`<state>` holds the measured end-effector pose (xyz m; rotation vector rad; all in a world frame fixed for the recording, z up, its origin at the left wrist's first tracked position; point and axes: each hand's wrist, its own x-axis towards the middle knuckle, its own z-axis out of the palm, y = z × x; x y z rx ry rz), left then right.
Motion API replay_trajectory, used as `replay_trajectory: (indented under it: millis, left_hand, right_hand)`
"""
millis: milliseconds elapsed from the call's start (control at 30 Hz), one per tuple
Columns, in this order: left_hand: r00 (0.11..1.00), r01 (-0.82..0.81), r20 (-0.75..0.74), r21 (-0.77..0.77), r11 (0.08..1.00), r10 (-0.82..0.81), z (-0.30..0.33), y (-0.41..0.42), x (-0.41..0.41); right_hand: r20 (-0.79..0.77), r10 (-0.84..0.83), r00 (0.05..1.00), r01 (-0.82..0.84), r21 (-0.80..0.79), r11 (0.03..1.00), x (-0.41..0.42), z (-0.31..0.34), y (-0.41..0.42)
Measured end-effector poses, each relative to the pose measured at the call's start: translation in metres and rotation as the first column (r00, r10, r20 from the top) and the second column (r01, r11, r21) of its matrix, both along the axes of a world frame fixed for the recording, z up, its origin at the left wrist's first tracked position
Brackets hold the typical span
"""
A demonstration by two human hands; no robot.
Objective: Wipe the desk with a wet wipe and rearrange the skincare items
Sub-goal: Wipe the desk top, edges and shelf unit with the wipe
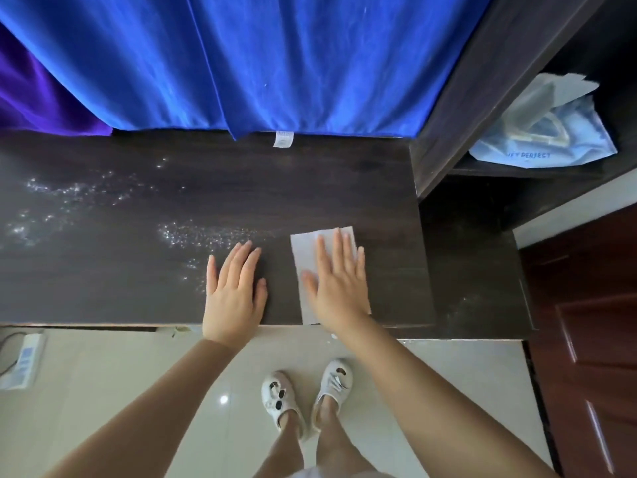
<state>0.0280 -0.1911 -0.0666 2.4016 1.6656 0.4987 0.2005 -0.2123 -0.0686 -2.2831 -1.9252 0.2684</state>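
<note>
The dark wooden desk runs across the middle of the view, with shiny wet droplets scattered over its left and centre. A white wet wipe lies flat near the desk's front edge. My right hand presses flat on the wipe, fingers spread. Just left of it, my left hand rests flat on the bare desk, holding nothing. No skincare items are in view.
A blue curtain hangs behind the desk, purple fabric at far left. On a dark shelf at right sits a blue wet-wipe pack. A reddish door stands at right. Below are tiled floor, my feet, and a power strip.
</note>
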Motion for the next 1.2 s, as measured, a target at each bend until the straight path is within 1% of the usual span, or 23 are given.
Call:
replay_trajectory:
  millis: [100, 167, 233, 267, 333, 367, 400, 467, 533, 633, 700, 767, 833, 900, 933, 967, 1000, 1033, 1067, 1100, 1133, 1167, 1200]
  left_hand:
    - [0.998, -0.067, -0.016, -0.026, 0.997, 0.067, 0.001, 0.0, 0.004]
    - [0.997, -0.074, -0.024, -0.018, 0.997, 0.074, 0.0, 0.0, 0.002]
    - [0.998, -0.047, -0.047, 0.008, 0.999, 0.048, 0.0, -0.002, 0.002]
    - [0.997, -0.031, -0.064, 0.02, 0.999, 0.032, 0.0, -0.002, 0.003]
    - [0.996, -0.017, -0.092, 0.026, 1.0, 0.019, 0.0, -0.002, 0.005]
    - [0.995, -0.019, -0.1, 0.025, 1.0, 0.022, 0.0, -0.002, 0.005]
    - [0.994, -0.027, -0.103, 0.022, 0.999, 0.029, -0.001, -0.002, 0.005]
    - [0.993, -0.044, -0.106, 0.021, 0.999, 0.046, -0.001, -0.002, 0.005]
    - [0.994, -0.055, -0.098, 0.023, 0.998, 0.057, -0.001, -0.002, 0.004]
    - [0.995, -0.072, -0.068, 0.028, 0.997, 0.073, -0.002, -0.001, 0.003]
    - [0.994, -0.086, -0.06, 0.035, 0.996, 0.088, -0.002, -0.001, 0.003]
    - [0.994, -0.086, -0.07, 0.03, 0.996, 0.088, -0.001, -0.002, 0.005]
    - [0.991, -0.09, -0.094, 0.024, 0.996, 0.092, 0.0, -0.002, 0.006]
    - [0.989, -0.098, -0.11, 0.017, 0.995, 0.099, 0.0, -0.002, 0.007]
    - [0.988, -0.104, -0.112, 0.015, 0.994, 0.105, 0.0, -0.002, 0.007]
    - [0.988, -0.112, -0.109, 0.018, 0.994, 0.113, 0.0, -0.002, 0.006]
    - [0.987, -0.121, -0.102, 0.027, 0.992, 0.123, 0.0, -0.002, 0.006]
    - [0.987, -0.13, -0.089, 0.039, 0.991, 0.133, -0.001, -0.002, 0.006]
    - [0.987, -0.136, -0.072, 0.056, 0.989, 0.14, -0.001, -0.002, 0.006]
    - [0.988, -0.141, -0.055, 0.073, 0.987, 0.146, -0.002, -0.003, 0.006]
    - [0.988, -0.145, -0.042, 0.085, 0.986, 0.149, -0.002, -0.003, 0.006]
    - [0.987, -0.151, -0.034, 0.089, 0.984, 0.155, -0.001, -0.004, 0.007]
    - [0.986, -0.159, -0.032, 0.088, 0.983, 0.162, 0.0, -0.003, 0.008]
  right_hand:
    - [0.02, 0.313, 0.949, -0.314, 0.004, 0.95, -0.017, -0.004, -0.002]
    - [0.055, 0.342, 0.938, -0.342, -0.007, 0.94, 0.016, -0.005, -0.005]
    - [0.14, 0.191, 0.972, -0.192, -0.009, 0.981, 0.07, -0.008, -0.012]
    - [0.14, 0.043, 0.989, -0.038, -0.038, 0.999, 0.096, -0.006, -0.016]
    - [0.079, -0.293, 0.953, 0.297, -0.047, 0.954, 0.119, 0.0, -0.019]
    - [0.079, -0.402, 0.912, 0.405, -0.031, 0.914, 0.11, 0.003, -0.015]
    - [0.098, -0.423, 0.901, 0.426, -0.012, 0.905, 0.092, 0.004, -0.009]
    - [0.116, -0.263, 0.958, 0.264, 0.012, 0.965, 0.039, 0.001, 0.006]
    - [0.035, 0.05, 0.998, -0.051, 0.011, 0.999, -0.014, 0.0, 0.009]
    - [0.04, 0.432, 0.901, -0.433, 0.023, 0.901, -0.021, -0.004, 0.001]
    - [0.061, 0.482, 0.874, -0.483, -0.007, 0.876, 0.02, -0.004, -0.003]
    - [0.115, 0.342, 0.933, -0.342, -0.019, 0.939, 0.075, -0.003, 0.006]
    - [0.113, 0.068, 0.991, -0.058, -0.093, 0.994, 0.115, 0.001, 0.033]
    - [0.094, -0.184, 0.978, 0.193, -0.1, 0.976, 0.114, 0.005, 0.069]
    - [0.08, -0.239, 0.968, 0.246, -0.094, 0.965, 0.097, 0.008, 0.085]
    - [0.064, -0.208, 0.976, 0.213, -0.103, 0.972, 0.074, 0.009, 0.097]
    - [0.052, -0.089, 0.995, 0.094, -0.11, 0.989, 0.048, 0.008, 0.103]
    - [0.039, 0.114, 0.993, -0.109, -0.109, 0.988, 0.022, 0.006, 0.1]
    - [0.033, 0.364, 0.931, -0.357, -0.126, 0.926, -0.002, 0.006, 0.09]
    - [0.021, 0.581, 0.814, -0.572, -0.152, 0.806, -0.015, 0.008, 0.076]
    - [0.004, 0.704, 0.711, -0.693, -0.166, 0.701, -0.014, 0.008, 0.068]
    - [-0.021, 0.745, 0.666, -0.739, -0.151, 0.657, 0.001, 0.01, 0.071]
    - [-0.02, 0.727, 0.687, -0.723, -0.126, 0.68, 0.021, 0.01, 0.08]
